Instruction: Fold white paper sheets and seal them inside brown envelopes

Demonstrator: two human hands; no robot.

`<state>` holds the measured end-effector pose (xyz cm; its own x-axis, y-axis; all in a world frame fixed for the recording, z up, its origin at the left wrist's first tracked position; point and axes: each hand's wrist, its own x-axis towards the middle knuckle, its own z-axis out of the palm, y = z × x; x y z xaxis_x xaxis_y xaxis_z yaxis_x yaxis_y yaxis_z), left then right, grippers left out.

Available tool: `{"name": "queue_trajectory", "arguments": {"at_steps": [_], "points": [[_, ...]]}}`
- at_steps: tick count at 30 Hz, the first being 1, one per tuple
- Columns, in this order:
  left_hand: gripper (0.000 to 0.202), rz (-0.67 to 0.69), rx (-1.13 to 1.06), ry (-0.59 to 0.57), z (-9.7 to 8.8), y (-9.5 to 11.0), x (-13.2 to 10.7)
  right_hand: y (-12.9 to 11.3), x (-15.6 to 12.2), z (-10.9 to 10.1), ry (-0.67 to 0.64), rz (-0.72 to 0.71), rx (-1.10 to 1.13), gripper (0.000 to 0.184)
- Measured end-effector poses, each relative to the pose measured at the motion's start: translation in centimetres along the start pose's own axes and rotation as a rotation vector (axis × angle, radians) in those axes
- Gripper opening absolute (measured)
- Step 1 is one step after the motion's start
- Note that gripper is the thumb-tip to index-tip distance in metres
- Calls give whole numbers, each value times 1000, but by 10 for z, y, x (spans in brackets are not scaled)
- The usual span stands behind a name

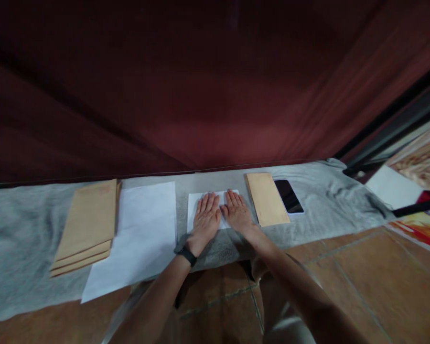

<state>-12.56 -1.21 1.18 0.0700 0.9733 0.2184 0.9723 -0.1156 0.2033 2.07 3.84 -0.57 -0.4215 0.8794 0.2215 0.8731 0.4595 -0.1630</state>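
Both palms lie flat on a small white sheet of paper point(191, 210), which looks folded, on the grey cloth. My left hand point(207, 217), with a dark watch on its wrist, covers the left half of the sheet, fingers stretched out. Close beside it, my right hand point(237, 213) presses on the right half, fingers extended too. Much of the paper is hidden under the hands. To the right lies a brown envelope stack point(268, 199). Larger white sheets point(143, 229) are spread left of my left hand.
More brown envelopes point(88, 220) sit fanned at the left. A phone point(289, 196) with a dark screen lies right of the nearer envelopes. The grey cloth point(329, 200) covers a long, narrow surface against a dark red backdrop point(215, 95). Tiled floor point(372, 277) shows below.
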Motion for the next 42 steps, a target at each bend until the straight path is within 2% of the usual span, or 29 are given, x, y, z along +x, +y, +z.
{"name": "queue_trajectory", "arguments": {"at_steps": [6, 13, 21, 25, 33, 42], "points": [[57, -44, 62, 13, 14, -2, 3, -1, 4, -1, 17, 8, 12, 53], [57, 4, 88, 20, 11, -6, -1, -2, 13, 0, -6, -103, 65, 49], [57, -158, 69, 35, 2, -19, -5, 0, 12, 0, 21, 12, 38, 57], [58, -192, 87, 40, 0, -28, -8, 7, 14, -4, 7, 63, 18, 56], [59, -132, 86, 25, -4, -34, -10, 10, 40, -20, -59, -43, 112, 44], [56, -56, 81, -46, -10, -47, -8, 4, 56, -34, -194, 101, 90, 39]]}}
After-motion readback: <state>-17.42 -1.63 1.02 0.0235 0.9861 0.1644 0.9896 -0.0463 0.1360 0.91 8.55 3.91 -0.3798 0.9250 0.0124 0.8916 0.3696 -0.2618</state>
